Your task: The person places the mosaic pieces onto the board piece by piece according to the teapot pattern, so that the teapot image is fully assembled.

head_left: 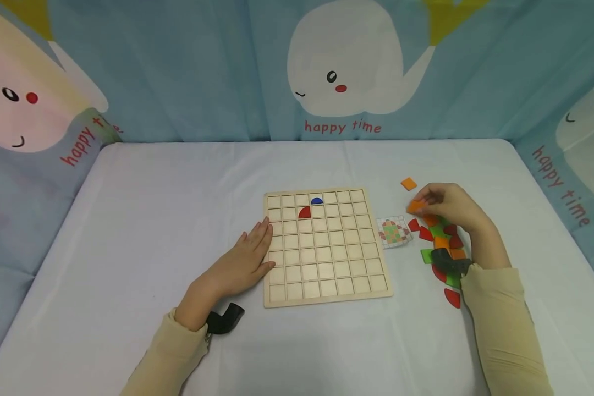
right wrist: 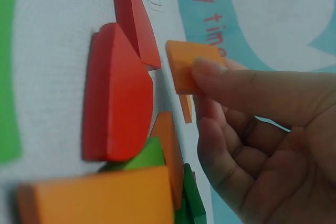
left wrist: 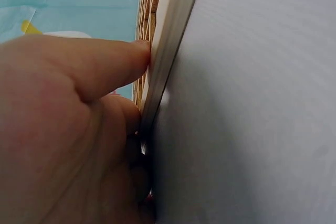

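The backdrop cloth [head_left: 203, 66] reads "happy time".

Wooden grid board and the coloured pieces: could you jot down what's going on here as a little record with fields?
Board: wooden grid board lying flat on the white table
Pieces placed: blue half-round and red quarter-round, near the far edge
Left hand: left hand rests flat against the board's left edge
Right hand: right hand pinches an orange tile above the pile
Pile: red, green and orange pieces right of the board
Pattern card: small card between board and pile
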Tool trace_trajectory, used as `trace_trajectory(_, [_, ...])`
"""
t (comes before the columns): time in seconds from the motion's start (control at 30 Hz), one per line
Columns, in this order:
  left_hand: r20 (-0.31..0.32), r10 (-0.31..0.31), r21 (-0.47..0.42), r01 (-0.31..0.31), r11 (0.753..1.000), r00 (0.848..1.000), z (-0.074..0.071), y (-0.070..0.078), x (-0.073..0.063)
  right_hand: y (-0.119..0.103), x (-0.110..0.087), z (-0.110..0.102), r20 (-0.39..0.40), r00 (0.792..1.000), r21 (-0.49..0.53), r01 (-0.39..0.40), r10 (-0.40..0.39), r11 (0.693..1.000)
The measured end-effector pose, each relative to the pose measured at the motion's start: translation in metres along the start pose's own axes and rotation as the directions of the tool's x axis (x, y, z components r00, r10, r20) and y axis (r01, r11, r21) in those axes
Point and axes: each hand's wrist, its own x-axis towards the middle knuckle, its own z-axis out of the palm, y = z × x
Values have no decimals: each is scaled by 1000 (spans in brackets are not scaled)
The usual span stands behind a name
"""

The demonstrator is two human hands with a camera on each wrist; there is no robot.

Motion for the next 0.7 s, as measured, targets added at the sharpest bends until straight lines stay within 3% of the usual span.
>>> trace_trajectory(0.7, [7, -13, -21, 13, 1000, 1000, -4, 2, 0, -8, -1, 0, -52, 999, 44, 18, -15, 999])
